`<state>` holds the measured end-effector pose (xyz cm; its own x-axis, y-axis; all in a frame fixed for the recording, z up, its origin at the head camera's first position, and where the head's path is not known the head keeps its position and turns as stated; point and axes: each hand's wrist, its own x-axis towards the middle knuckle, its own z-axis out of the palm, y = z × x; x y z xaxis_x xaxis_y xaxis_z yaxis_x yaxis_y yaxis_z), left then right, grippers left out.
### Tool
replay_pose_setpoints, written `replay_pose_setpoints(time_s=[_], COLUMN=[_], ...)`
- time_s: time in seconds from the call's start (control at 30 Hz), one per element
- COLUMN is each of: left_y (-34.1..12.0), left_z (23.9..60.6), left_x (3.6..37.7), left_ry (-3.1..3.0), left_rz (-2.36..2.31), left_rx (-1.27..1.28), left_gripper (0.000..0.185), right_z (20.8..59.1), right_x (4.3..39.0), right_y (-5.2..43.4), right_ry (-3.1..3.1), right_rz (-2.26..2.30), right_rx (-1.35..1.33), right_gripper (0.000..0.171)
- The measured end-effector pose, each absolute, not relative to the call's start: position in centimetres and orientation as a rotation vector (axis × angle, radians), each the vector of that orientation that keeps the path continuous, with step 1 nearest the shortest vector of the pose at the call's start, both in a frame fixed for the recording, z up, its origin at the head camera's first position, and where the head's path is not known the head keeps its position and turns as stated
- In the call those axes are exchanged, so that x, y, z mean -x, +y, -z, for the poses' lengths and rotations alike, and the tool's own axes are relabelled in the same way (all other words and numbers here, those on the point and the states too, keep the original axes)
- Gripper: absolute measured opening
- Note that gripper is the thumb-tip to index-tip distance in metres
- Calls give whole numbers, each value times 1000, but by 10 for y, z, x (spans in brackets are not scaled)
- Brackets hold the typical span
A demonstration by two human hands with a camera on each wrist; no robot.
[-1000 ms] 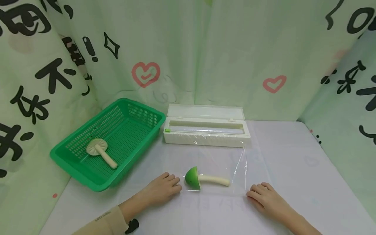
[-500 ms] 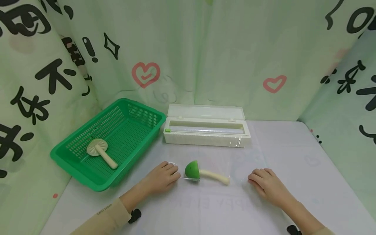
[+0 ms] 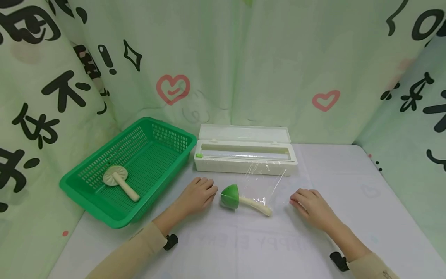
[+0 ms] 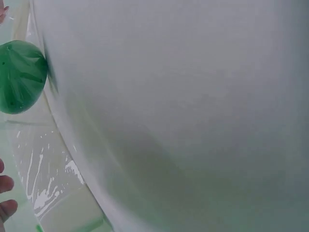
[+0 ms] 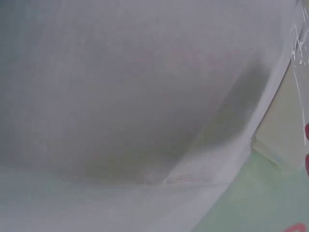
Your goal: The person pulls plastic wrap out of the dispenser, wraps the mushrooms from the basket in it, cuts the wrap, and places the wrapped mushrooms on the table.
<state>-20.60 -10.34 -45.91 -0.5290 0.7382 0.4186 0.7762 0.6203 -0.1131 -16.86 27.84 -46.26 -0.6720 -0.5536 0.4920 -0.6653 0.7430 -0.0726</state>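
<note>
A toy mushroom with a green cap and pale stem (image 3: 230,197) lies on the white table under clear cling film (image 3: 259,186), which runs forward from a white dispenser box (image 3: 245,166). My left hand (image 3: 199,195), just left of the cap, pinches the near edge of the film. To the right of the stem, my right hand (image 3: 313,207) pinches the other corner with thumb and fingers. The left wrist view catches the green cap (image 4: 21,77) beneath the film and a few fingertips (image 4: 7,184). In the right wrist view, a film edge runs down to fingertips (image 5: 307,131) at the border.
A green mesh basket (image 3: 156,155) stands on the left, holding another toy mushroom (image 3: 127,188) with its pale underside up. The dispenser's lid (image 3: 244,133) stands raised at the back. Printed curtains (image 3: 278,58) enclose the table (image 3: 348,174) behind and on both sides.
Both hands have moved away from the body toward the box, bringing the film's near edge back over the mushroom. The mushroom has shifted slightly toward the box and its stem has turned.
</note>
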Motion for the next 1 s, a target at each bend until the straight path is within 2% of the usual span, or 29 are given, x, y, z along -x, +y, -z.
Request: replay_pose_setpoints(time_s=[0.13,0.57,1.0], left_y=[-98,-89,-81], left_z=[463,474,480], left_x=[215,227,230], left_ry=[-2452,-2570,-2638], left_rz=[97,12,-128], left_rx=[1132,1008,980], left_gripper=[4,5,10], right_z=[465,468,475], right_x=[176,190,200], right_y=[277,273,260], right_ry=[-2550,-2795,-2796], right_rz=[-333,-307,-115], right_rx=[-895,-752,-823], right_gripper=[14,6,10])
